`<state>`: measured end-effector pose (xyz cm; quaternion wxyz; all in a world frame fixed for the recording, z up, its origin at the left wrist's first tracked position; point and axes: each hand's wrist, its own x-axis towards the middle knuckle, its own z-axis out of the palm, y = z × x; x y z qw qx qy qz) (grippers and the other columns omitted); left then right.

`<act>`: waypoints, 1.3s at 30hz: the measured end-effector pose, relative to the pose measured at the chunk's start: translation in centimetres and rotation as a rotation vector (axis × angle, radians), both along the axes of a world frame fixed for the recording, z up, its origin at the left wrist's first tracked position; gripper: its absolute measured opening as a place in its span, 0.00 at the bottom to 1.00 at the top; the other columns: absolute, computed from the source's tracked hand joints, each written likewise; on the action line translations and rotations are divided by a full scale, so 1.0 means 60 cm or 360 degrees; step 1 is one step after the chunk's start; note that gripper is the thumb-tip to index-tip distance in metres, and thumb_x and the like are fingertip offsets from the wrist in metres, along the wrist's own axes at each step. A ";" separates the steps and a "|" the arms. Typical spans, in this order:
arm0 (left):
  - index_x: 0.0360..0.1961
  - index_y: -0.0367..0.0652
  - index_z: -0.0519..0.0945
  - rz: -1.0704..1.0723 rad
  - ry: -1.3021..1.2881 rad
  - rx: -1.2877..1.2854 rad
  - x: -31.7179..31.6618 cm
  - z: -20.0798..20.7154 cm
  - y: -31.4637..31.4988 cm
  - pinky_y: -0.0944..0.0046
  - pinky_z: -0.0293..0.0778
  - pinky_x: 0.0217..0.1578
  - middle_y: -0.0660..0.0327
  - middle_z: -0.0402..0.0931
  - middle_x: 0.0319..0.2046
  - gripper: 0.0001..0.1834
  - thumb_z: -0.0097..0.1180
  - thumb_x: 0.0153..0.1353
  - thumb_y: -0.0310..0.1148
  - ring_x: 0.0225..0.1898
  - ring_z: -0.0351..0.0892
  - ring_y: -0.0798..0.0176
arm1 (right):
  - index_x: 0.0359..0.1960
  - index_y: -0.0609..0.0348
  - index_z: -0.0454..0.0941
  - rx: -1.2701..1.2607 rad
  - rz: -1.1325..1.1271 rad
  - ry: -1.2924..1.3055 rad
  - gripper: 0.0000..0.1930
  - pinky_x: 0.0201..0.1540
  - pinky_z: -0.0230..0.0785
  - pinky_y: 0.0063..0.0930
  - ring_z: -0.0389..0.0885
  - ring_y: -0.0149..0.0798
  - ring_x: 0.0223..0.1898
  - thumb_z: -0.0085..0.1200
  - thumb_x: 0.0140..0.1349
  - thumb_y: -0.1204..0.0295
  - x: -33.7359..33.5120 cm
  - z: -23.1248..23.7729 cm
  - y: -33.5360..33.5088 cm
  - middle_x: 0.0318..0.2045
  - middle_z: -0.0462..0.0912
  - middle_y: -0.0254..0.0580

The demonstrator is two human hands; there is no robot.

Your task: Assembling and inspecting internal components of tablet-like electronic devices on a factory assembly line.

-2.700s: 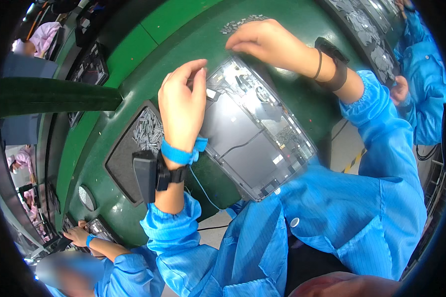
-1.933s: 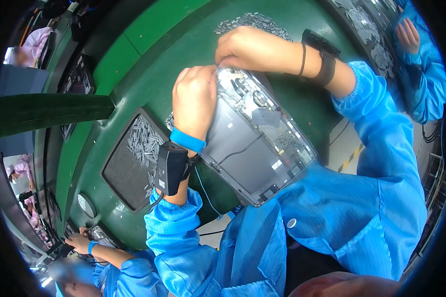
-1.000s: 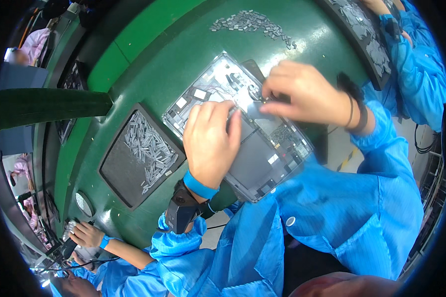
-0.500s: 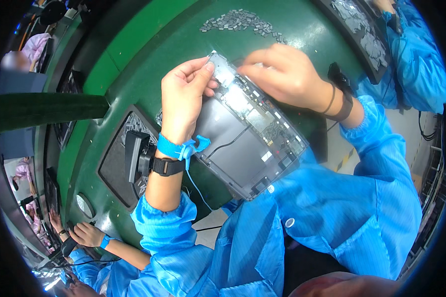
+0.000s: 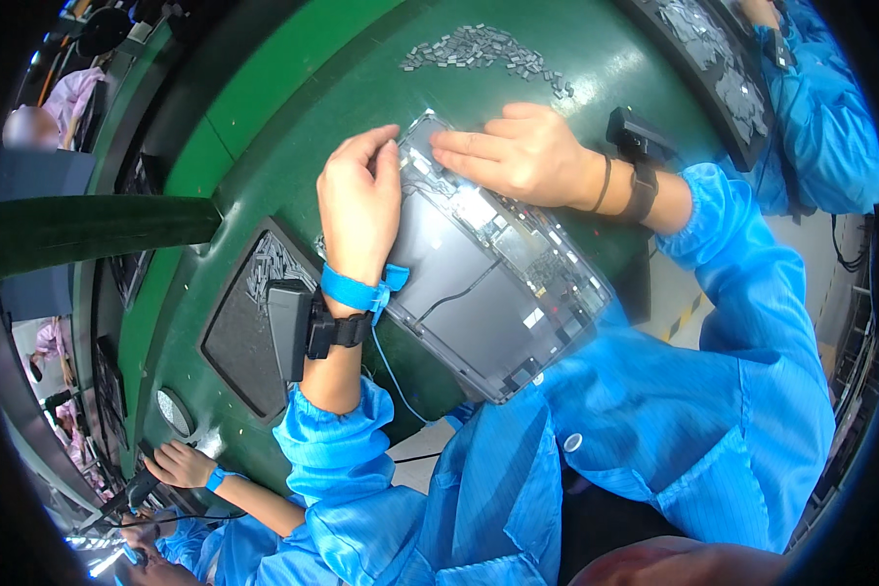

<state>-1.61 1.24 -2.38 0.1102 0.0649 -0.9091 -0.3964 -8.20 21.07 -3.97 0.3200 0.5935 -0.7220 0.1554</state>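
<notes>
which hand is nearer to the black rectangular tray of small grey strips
Left. The left hand is up and right of the tray; the right hand is farther right, at the open grey electronic device's far end.

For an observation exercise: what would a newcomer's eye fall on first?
The opened electronic device slanting across the middle likely draws the eye first, with the right hand over its far end and the left hand by its left edge. Next come the blue smock below and the grey pieces scattered beyond on the green table.
</notes>
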 end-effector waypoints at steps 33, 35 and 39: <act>0.46 0.42 0.82 -0.0167 0.0237 -0.0327 -0.004 -0.029 0.006 0.62 0.72 0.42 0.53 0.77 0.33 0.14 0.51 0.61 0.23 0.37 0.77 0.56 | 0.32 0.52 0.80 0.0254 0.0269 -0.0522 0.06 0.18 0.69 0.32 0.79 0.41 0.17 0.52 0.59 0.67 -0.052 0.021 -0.006 0.20 0.82 0.38; 0.46 0.41 0.82 -0.0185 0.0290 -0.0336 -0.004 -0.029 0.009 0.61 0.72 0.42 0.52 0.76 0.36 0.14 0.50 0.60 0.22 0.39 0.77 0.55 | 0.31 0.53 0.80 0.0353 0.0248 -0.0555 0.07 0.18 0.68 0.34 0.78 0.43 0.17 0.51 0.61 0.67 -0.045 0.025 -0.008 0.17 0.80 0.41; 0.44 0.41 0.83 -0.0138 0.0207 -0.0312 -0.002 -0.015 0.014 0.60 0.71 0.45 0.51 0.74 0.40 0.15 0.49 0.59 0.20 0.43 0.75 0.52 | 0.35 0.56 0.81 0.0597 0.0076 -0.0631 0.09 0.21 0.71 0.37 0.80 0.45 0.20 0.51 0.60 0.67 -0.026 0.042 -0.013 0.19 0.81 0.42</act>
